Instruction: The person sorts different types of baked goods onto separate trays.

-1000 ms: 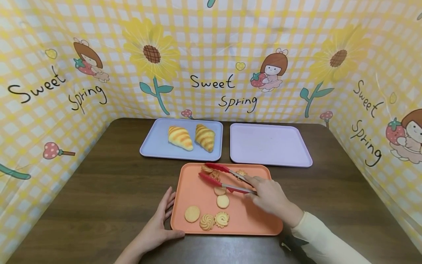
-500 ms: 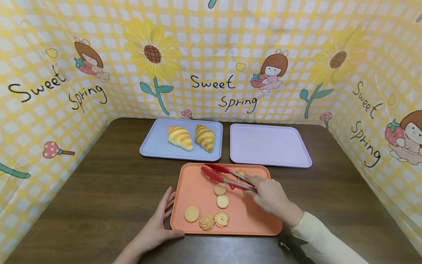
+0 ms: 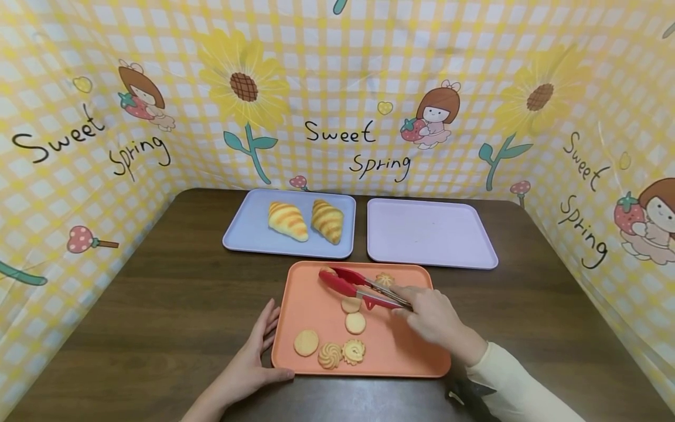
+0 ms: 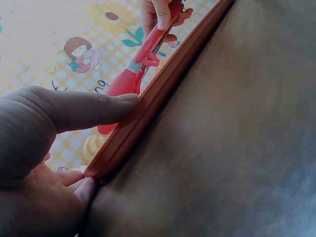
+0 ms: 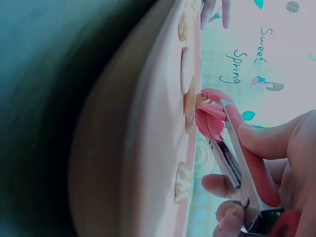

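- My right hand (image 3: 429,313) grips the handles of the red tongs (image 3: 358,286), fingers and thumb curled round them; same grip shows in the right wrist view (image 5: 276,182).
- Tong tips point away from my right hand, toward the far-left part of the orange tray (image 3: 311,305), and are squeezed nearly together on a cookie (image 3: 327,271) at the tips. Can't tell if that cookie is lifted or resting on the tray.
- My left hand (image 3: 248,366) is relaxed, not clenched: fingers lie flat along the tray's left edge, thumb at the near-left corner. In the left wrist view the thumb (image 4: 79,111) presses on the tray rim (image 4: 163,81).
- Between my hands, on the tray: two plain round cookies (image 3: 355,323) just under the tongs, one plain round cookie (image 3: 306,343) and two swirl cookies (image 3: 330,355) nearer my left hand.
- One more swirl cookie (image 3: 384,279) sits just beyond my right hand's fingers, beside the tongs.
- Beyond both hands: blue tray (image 3: 242,231) with two croissants (image 3: 287,221), touching or almost touching; pink tray (image 3: 431,233) right of it, past my right hand.
- All on a dark wooden table (image 3: 158,305).
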